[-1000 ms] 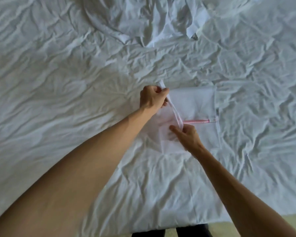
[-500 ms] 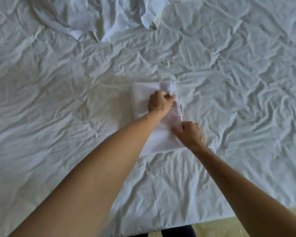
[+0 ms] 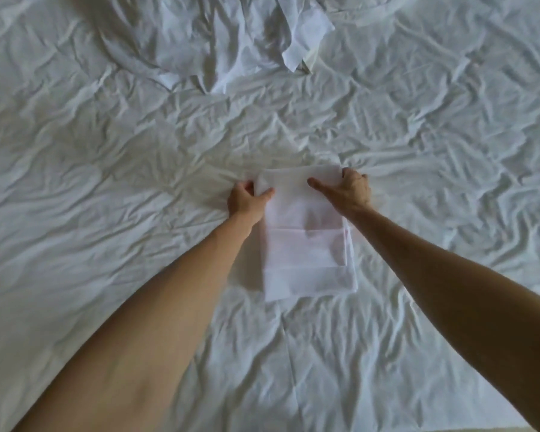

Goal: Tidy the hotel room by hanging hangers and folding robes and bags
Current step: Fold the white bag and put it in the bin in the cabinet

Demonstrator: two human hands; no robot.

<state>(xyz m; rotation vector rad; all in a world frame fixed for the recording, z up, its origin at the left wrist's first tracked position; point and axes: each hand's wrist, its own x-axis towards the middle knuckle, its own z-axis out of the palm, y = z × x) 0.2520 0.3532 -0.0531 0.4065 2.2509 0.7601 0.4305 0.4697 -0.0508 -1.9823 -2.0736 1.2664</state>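
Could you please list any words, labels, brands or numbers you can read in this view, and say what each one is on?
None can be read.
The folded bag held by the left hand and right hand shows no print.
The bed sheet and crumpled white cloth are plain.

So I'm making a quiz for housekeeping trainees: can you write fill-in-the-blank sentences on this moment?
1. The folded bag lies on the ____.
2. The left hand and right hand grip the bag's ____ corners.
3. The crumpled cloth lies ____ the bag.

Missing words: bed; far; beyond
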